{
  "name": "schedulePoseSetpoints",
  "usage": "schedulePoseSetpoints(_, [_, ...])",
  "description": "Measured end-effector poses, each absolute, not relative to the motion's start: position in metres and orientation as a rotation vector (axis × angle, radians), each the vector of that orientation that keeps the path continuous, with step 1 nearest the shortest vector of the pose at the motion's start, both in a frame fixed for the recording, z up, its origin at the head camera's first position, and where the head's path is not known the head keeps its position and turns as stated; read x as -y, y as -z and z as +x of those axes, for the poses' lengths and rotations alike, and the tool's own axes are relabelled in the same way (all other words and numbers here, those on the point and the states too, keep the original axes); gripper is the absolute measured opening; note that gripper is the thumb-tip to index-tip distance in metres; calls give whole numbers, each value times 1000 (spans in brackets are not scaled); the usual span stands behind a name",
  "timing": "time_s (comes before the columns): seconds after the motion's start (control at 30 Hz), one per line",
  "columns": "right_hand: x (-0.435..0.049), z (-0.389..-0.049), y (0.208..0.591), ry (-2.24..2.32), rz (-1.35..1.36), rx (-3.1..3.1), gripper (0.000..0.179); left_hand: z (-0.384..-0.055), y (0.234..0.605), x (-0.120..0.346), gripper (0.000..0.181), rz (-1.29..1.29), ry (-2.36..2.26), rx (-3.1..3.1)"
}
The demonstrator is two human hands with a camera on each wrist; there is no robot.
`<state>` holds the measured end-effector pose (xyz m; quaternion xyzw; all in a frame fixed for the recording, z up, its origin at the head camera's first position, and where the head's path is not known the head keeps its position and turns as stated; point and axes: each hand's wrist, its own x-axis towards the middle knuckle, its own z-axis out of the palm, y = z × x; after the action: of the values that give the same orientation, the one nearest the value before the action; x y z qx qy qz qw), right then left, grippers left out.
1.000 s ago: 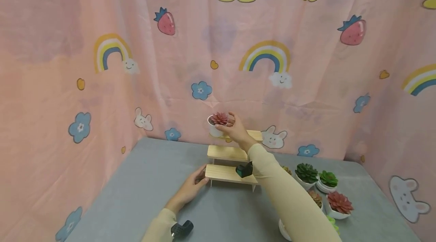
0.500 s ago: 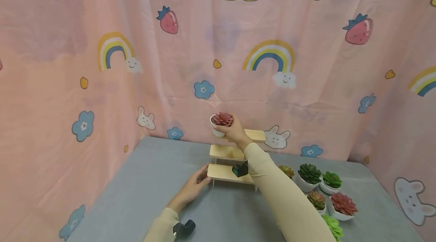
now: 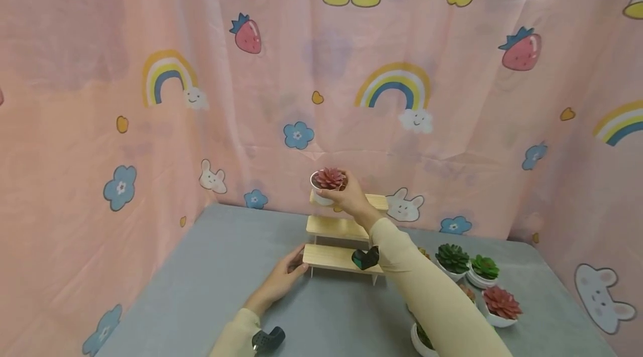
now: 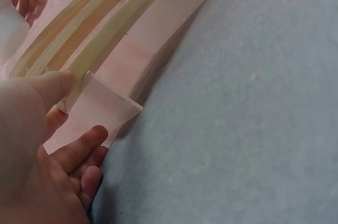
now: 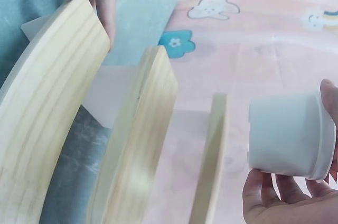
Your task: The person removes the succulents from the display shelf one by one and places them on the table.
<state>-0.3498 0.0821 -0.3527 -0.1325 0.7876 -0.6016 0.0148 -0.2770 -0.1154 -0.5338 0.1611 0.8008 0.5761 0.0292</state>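
Note:
My right hand [image 3: 353, 198] holds a small white pot [image 5: 285, 135] with a red artificial succulent [image 3: 330, 178] in it, fingers and thumb round its side. In the right wrist view the pot is apart from the top shelf [image 5: 210, 166], over its left end in the head view. The three-step wooden display stand [image 3: 334, 227] has pale shelves on translucent supports. At its lower left corner, my left hand [image 3: 281, 280] grips the end of the lowest shelf [image 4: 105, 44], thumb [image 4: 55, 84] on the wood and the other fingers beside the support.
Several potted succulents stand on the grey table [image 3: 201, 268] at the right, among them a dark green one [image 3: 453, 258], a bright green one [image 3: 484, 266] and a red one [image 3: 501, 302]. My right forearm hides part of them. A pink patterned curtain [image 3: 271, 173] hangs directly behind the stand.
The pot has shifted slightly right relative to the top shelf, still in my right hand. My left hand stays on the lowest shelf. The head view has swayed a little.

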Motion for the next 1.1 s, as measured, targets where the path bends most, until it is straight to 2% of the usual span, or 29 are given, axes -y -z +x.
schedulePoseSetpoints(0.27, [-99,-330,345,1818,-503,-2495,78,-276,532,115,63,509,-1762,-2490])
schedulePoseSetpoints(0.63, [-133,-299,349,1836,-557,-2550,71,-272,533,115,62,486,-1770,-2491])
schedulePoseSetpoints(1.1, [-163,-257,355,1778,-645,-2666,72,-274,536,113,64,499,-1743,-2509])
